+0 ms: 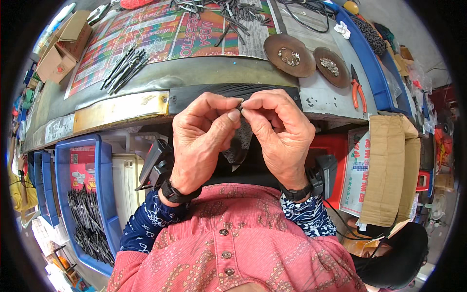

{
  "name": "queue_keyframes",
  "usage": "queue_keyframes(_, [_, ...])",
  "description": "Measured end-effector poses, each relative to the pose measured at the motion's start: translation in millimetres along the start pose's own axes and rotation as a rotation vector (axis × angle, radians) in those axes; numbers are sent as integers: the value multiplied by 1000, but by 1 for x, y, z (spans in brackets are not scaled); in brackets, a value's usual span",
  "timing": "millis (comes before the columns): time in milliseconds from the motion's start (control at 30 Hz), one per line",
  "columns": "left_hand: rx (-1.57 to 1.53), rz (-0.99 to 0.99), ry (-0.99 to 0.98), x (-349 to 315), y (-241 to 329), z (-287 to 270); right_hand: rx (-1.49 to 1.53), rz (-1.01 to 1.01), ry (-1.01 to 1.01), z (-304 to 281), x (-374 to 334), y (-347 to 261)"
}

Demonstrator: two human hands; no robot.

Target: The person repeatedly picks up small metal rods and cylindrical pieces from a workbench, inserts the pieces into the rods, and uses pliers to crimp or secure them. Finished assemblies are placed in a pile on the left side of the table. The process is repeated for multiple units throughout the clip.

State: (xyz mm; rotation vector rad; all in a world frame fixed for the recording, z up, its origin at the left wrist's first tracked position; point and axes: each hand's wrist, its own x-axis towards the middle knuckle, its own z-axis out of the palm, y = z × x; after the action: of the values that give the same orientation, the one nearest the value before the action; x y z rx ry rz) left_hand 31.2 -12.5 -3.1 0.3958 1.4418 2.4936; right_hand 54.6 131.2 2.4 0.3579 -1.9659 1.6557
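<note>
My left hand and my right hand meet in front of the table's near edge, fingertips almost touching. Each one is pinched closed, thumb against forefinger. A small dark piece shows between the fingertips, mostly covered, so its kind is unclear. Beyond my right hand sit two round brown dishes: the larger dish holds small shiny slivers, the smaller dish small silvery bits. A loose bundle of thin black strips lies on the table to the left, and more black strips are heaped at the far side.
Pliers with red handles lie right of the dishes, beside a long blue tray. Lower left, a blue bin holds many black strips. A cardboard box stands at right. Small cartons sit far left.
</note>
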Motion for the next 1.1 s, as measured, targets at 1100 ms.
queue_keyframes(1100, [738,261,-132,3,16,-7,-446,-264,-177,-24,22,-3])
